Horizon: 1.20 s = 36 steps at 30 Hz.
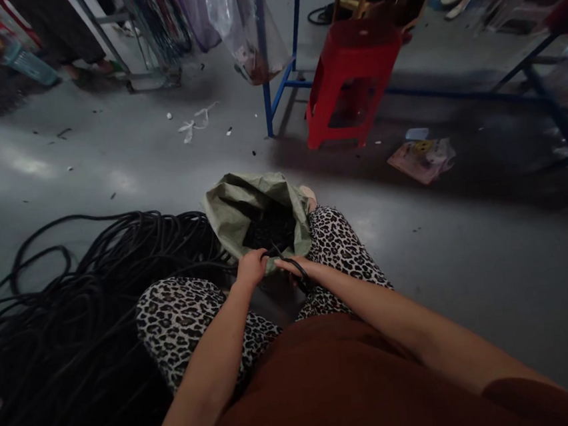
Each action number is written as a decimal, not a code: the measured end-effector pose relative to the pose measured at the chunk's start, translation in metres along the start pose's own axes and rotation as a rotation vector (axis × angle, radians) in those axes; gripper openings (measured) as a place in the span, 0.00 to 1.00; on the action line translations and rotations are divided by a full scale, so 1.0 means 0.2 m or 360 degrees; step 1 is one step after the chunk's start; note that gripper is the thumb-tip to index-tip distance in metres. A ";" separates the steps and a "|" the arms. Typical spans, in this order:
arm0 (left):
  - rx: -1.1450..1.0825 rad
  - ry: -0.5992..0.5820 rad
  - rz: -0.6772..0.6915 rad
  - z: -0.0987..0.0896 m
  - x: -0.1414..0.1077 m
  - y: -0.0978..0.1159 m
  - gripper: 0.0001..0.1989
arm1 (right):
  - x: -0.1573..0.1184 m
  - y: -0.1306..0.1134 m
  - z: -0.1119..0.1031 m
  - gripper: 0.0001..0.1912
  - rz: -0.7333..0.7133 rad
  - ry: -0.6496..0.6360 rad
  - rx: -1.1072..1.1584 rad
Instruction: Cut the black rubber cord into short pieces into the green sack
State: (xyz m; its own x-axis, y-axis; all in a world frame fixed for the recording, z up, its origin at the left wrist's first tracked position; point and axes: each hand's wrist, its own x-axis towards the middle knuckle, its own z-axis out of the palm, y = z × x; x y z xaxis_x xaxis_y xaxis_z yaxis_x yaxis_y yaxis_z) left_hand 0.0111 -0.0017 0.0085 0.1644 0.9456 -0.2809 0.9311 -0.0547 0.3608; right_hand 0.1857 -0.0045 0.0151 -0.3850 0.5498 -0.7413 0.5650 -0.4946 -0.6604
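Observation:
My left hand (252,268) is closed around a black rubber cord (213,265), whose end pokes out over the mouth of a green woven sack (228,220). In my right hand (293,267) is a pair of scissors (301,275) with black handles. The blades point up and left, close to the cord's end; whether they touch it I cannot tell. Inside the sack, between my knees, lie many small dark pieces (270,231). From the left hand the cord runs back to a big tangled heap of black cord (85,292) on the floor.
A red plastic stool (346,80) stands beyond the sack beside a blue metal frame (268,100), where clear plastic bags (246,29) hang. Scraps and a flat plastic packet (423,159) lie on the grey floor. At the upper left, another person's legs (66,33) show.

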 end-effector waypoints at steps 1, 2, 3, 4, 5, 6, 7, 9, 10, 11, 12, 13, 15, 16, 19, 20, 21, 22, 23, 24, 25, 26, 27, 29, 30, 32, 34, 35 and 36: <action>-0.0001 -0.0011 0.0001 0.00 0.00 0.00 0.16 | 0.00 0.00 0.00 0.27 0.0005 0.0010 0.0001; -0.0001 -0.0024 0.0000 0.00 0.00 0.00 0.16 | 0.00 0.00 0.00 0.27 0.0008 0.0015 0.0006; -0.0001 -0.0040 -0.0006 0.00 0.00 0.00 0.16 | 0.00 0.00 0.00 0.27 0.0013 0.0025 0.0012; 0.0001 -0.0057 -0.0014 -0.01 0.00 0.01 0.16 | 0.00 0.00 0.00 0.27 0.0019 0.0032 0.0019; 0.0003 -0.0073 -0.0020 -0.01 0.00 0.01 0.16 | 0.01 0.00 0.00 0.28 0.0021 0.0031 0.0022; 0.0005 -0.0087 -0.0024 -0.01 0.00 0.01 0.17 | 0.01 0.00 0.00 0.28 0.0023 0.0024 0.0017; 0.0006 -0.0099 -0.0022 -0.01 0.00 0.01 0.17 | 0.02 0.00 0.00 0.28 0.0028 0.0014 0.0000; 0.0007 -0.0110 0.0004 -0.01 -0.01 0.01 0.17 | 0.03 0.01 0.00 0.28 0.0021 -0.0005 -0.0047; 0.0004 -0.0111 0.0018 -0.02 -0.01 0.01 0.17 | 0.03 0.01 0.00 0.28 0.0013 -0.0011 -0.0062; -0.0001 -0.0112 0.0026 -0.02 -0.01 0.01 0.17 | 0.03 0.01 0.00 0.27 0.0011 -0.0010 -0.0070; -0.0008 -0.0115 0.0026 -0.02 -0.01 0.01 0.17 | 0.03 0.01 0.00 0.27 0.0014 -0.0009 -0.0067; -0.0015 -0.0122 0.0020 -0.02 -0.01 0.01 0.17 | 0.03 0.01 0.00 0.27 0.0019 -0.0009 -0.0058; -0.0023 -0.0143 0.0005 -0.02 -0.01 0.02 0.17 | 0.02 0.00 0.00 0.26 0.0034 -0.0006 -0.0039; -0.0021 -0.0154 0.0007 -0.02 -0.01 0.02 0.17 | 0.01 -0.01 0.00 0.26 0.0026 -0.0007 -0.0038; 0.0001 -0.0164 0.0041 -0.01 -0.01 0.02 0.17 | 0.00 -0.01 0.01 0.24 0.0023 0.0033 -0.0051; 0.0003 -0.0157 0.0059 -0.01 -0.01 0.02 0.17 | 0.00 -0.01 0.01 0.23 0.0041 0.0060 -0.0057; 0.0001 -0.0149 0.0073 -0.01 -0.01 0.01 0.17 | 0.01 -0.01 0.01 0.22 0.0059 0.0089 -0.0061; -0.0005 -0.0141 0.0081 0.00 -0.01 0.01 0.17 | 0.01 -0.01 0.01 0.21 0.0075 0.0121 -0.0063; -0.0016 -0.0137 0.0084 0.00 -0.01 0.01 0.17 | 0.01 -0.02 0.01 0.20 0.0082 0.0145 -0.0066; -0.0026 -0.0137 0.0075 0.00 -0.01 0.01 0.17 | 0.01 -0.02 0.01 0.19 0.0081 0.0165 -0.0069; -0.0032 -0.0139 0.0057 0.01 -0.01 0.00 0.17 | 0.01 -0.02 0.01 0.19 0.0083 0.0185 -0.0073; -0.0035 -0.0139 0.0033 0.01 -0.01 -0.01 0.17 | 0.01 -0.03 0.00 0.19 0.0092 0.0208 -0.0075; -0.0033 -0.0137 0.0011 0.01 -0.01 -0.01 0.18 | 0.01 -0.03 0.00 0.19 0.0107 0.0233 -0.0077; -0.0016 -0.0126 -0.0029 0.00 -0.02 -0.03 0.18 | 0.00 -0.04 -0.01 0.20 0.0129 0.0264 -0.0088; -0.0005 -0.0124 -0.0045 0.00 -0.02 -0.04 0.18 | 0.00 -0.04 -0.01 0.21 0.0134 0.0272 -0.0092; 0.0011 -0.0129 -0.0061 0.00 -0.02 -0.05 0.18 | 0.00 -0.05 -0.01 0.21 0.0140 0.0270 -0.0096; 0.0017 -0.0130 -0.0057 -0.01 -0.02 -0.06 0.17 | 0.01 -0.05 -0.01 0.21 0.0150 0.0263 -0.0096; 0.0017 -0.0126 -0.0053 -0.01 -0.02 -0.06 0.17 | 0.01 -0.05 -0.01 0.21 0.0155 0.0265 -0.0093; 0.0016 -0.0123 -0.0053 -0.01 -0.03 -0.06 0.16 | 0.01 -0.05 -0.01 0.21 0.0157 0.0270 -0.0087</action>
State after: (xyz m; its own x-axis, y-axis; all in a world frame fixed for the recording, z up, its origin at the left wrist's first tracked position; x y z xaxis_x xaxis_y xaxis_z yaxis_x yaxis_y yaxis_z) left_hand -0.0011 -0.0052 0.0073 0.1572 0.9195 -0.3603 0.9395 -0.0269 0.3414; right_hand 0.1818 0.0026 0.0202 -0.1997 0.6084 -0.7681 0.6344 -0.5171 -0.5745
